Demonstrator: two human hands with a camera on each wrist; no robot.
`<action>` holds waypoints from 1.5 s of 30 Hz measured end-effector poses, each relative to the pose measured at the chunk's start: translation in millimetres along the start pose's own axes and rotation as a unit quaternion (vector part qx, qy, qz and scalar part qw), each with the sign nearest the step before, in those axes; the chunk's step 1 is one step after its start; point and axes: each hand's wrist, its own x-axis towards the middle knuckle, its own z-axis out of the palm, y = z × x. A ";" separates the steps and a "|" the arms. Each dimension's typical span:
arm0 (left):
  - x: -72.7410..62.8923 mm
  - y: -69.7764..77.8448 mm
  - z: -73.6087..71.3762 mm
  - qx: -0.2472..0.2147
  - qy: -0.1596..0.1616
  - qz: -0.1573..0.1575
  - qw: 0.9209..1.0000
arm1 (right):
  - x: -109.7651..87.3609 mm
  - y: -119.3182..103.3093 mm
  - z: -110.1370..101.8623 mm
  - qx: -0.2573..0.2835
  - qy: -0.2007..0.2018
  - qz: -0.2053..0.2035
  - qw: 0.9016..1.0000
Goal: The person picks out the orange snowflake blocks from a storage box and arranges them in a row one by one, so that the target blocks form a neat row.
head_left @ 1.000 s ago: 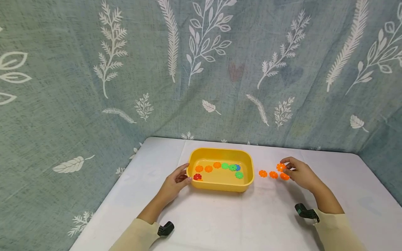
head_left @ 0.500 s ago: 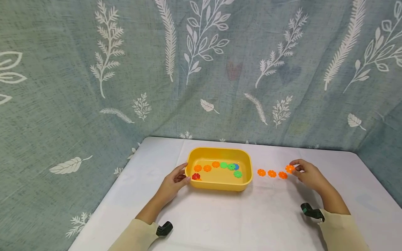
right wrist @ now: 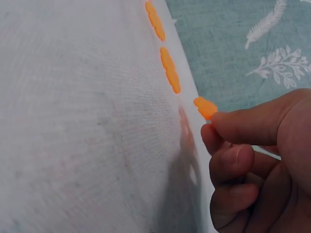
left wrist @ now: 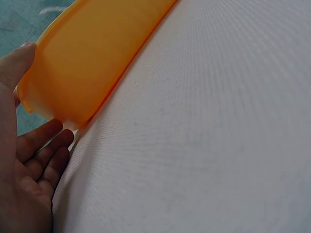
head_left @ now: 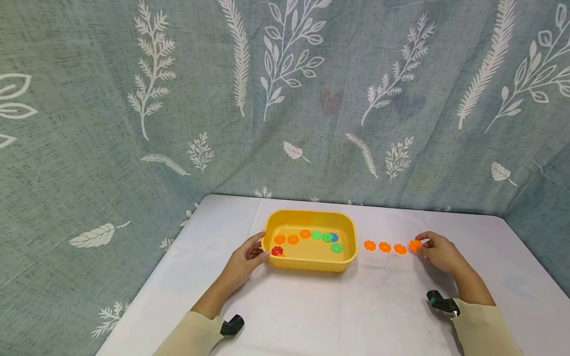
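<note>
White cloth (head_left: 307, 311) spreads beneath the right hand (head_left: 441, 252), which pinches an orange flower disc (right wrist: 204, 107) by its edge, just above it; a level pinch should avoid nudging the three discs (head_left: 385, 246) left of that grip. The left hand (head_left: 244, 258) grips the yellow tray (head_left: 307, 265).

The left forearm (head_left: 218, 296) and right forearm (head_left: 472, 287) reach forward, well apart. The left hand (head_left: 245, 258) has its thumb and index finger spread, other fingers loosely bent; the right hand (head_left: 440, 251) pinches between thumb and index finger, its remaining fingers curled toward the palm
</note>
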 end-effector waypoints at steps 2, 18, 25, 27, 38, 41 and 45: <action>0.1 -0.2 0.3 0.001 0.000 0.001 1.000 | 0.3 0.1 -0.7 -0.007 -0.001 0.012 1.000; 1.7 -1.7 -2.1 0.000 -0.005 0.019 1.000 | 2.4 3.8 0.2 -0.068 0.002 0.048 0.996; 1.8 -1.1 -0.3 0.005 0.003 0.022 1.000 | 4.8 4.1 1.0 -0.074 0.002 0.050 0.996; 1.5 -0.5 -0.8 0.006 0.003 0.020 1.000 | 5.3 3.6 1.4 -0.074 0.001 0.049 0.996; 1.5 1.9 -1.9 0.007 0.002 0.016 1.000 | 5.1 0.7 1.2 -0.075 -0.002 0.058 0.995; 1.2 2.1 -1.5 0.008 0.003 0.015 1.000 | 5.1 1.1 2.2 -0.076 -0.003 0.061 0.995; 0.7 2.1 -1.1 0.008 0.005 0.014 1.000 | 5.2 1.9 3.5 -0.080 -0.004 0.057 0.995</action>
